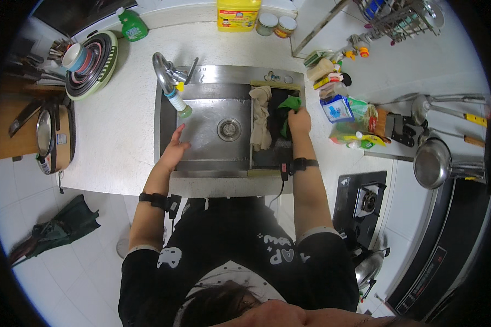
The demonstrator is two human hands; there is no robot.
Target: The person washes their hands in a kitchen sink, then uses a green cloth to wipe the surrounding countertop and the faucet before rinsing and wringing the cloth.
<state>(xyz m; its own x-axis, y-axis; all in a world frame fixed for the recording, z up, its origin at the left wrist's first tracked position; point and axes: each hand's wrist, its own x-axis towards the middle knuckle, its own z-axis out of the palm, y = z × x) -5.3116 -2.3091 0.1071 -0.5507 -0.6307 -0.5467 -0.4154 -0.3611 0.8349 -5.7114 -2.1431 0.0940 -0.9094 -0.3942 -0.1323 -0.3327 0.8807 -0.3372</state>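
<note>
My right hand (300,121) grips a green cloth (289,103) over the dark tray section (276,96) at the right side of the stainless steel sink (229,70). A beige cloth (261,118) hangs over the divider, left of that hand. Fingers apart and holding nothing, my left hand (176,148) is above the left part of the sink basin (204,135). Just beyond it hangs the faucet (163,73) with a pale filter nozzle (179,104). The drain strainer (229,129) lies in the basin floor. My right fingertips are partly hidden by the hand.
Left on the counter are stacked basins and bowls (91,67) and a green spray bottle (132,25). A yellow jug (238,15) and two jars (276,25) stand behind. Bags (336,108), a cleaver (393,124) and a gas stove (364,200) are at right.
</note>
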